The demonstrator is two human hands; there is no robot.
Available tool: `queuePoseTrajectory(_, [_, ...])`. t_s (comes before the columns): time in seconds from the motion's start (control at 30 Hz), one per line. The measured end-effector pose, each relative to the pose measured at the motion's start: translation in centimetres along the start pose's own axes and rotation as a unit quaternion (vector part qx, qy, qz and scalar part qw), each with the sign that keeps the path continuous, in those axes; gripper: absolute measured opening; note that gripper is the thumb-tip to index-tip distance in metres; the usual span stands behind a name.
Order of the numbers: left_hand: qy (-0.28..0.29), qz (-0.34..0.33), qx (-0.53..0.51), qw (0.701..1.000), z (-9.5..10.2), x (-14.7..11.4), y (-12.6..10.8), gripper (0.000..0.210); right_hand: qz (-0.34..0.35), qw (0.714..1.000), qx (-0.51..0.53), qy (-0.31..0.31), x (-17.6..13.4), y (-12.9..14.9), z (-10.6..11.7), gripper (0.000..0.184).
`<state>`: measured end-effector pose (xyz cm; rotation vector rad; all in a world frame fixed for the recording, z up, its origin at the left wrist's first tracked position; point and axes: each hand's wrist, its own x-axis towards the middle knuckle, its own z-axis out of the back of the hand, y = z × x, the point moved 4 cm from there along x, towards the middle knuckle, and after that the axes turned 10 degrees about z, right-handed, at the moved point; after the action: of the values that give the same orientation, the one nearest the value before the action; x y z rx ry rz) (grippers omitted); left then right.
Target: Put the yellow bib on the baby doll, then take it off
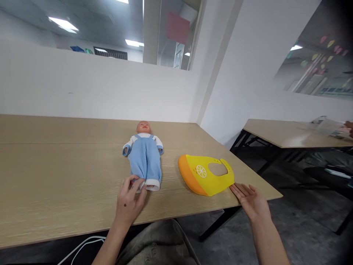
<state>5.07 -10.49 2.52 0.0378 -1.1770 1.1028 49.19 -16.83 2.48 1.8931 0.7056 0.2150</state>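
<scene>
Head view: white cable (82, 246) hangs below the desk (55, 176) edge at 7 o'clock. Left hand (129, 200), its grip apart with fingers loosely curled, touches the doll's (145, 158) feet; the doll lies face up at center, head toward 12 o'clock. Just right, a yellow bib (205, 175) lies flat near the desk edge. Right hand (250, 200), grip apart, palm up, has fingertips at the bib's 5 o'clock corner.
</scene>
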Motion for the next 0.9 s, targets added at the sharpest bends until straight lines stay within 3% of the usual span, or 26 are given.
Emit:
queuePoseTrajectory(0.2, [0.012,0.024,-0.019,0.999,0.0,0.1,0.2,0.018,-0.021,0.999,0.033,-0.003,-0.9,-1.7,-1.3,0.017])
queuePoseTrajectory(0.53, [0.019,0.068,-0.043,0.997,0.1,0.3,0.1,0.018,-0.040,0.995,0.014,0.087,0.2,-2.8,-7.4,0.019])
queuePoseTrajectory(0.7, [0.022,0.084,-0.050,0.995,0.2,0.4,0.2,0.019,-0.007,0.984,0.056,0.169,-1.3,-1.2,-11.6,0.013])
queuePoseTrajectory(0.9, [0.017,0.099,-0.065,0.993,0.3,0.5,0.4,0.019,0.005,0.975,0.085,0.203,-5.1,2.5,-17.4,0.021])
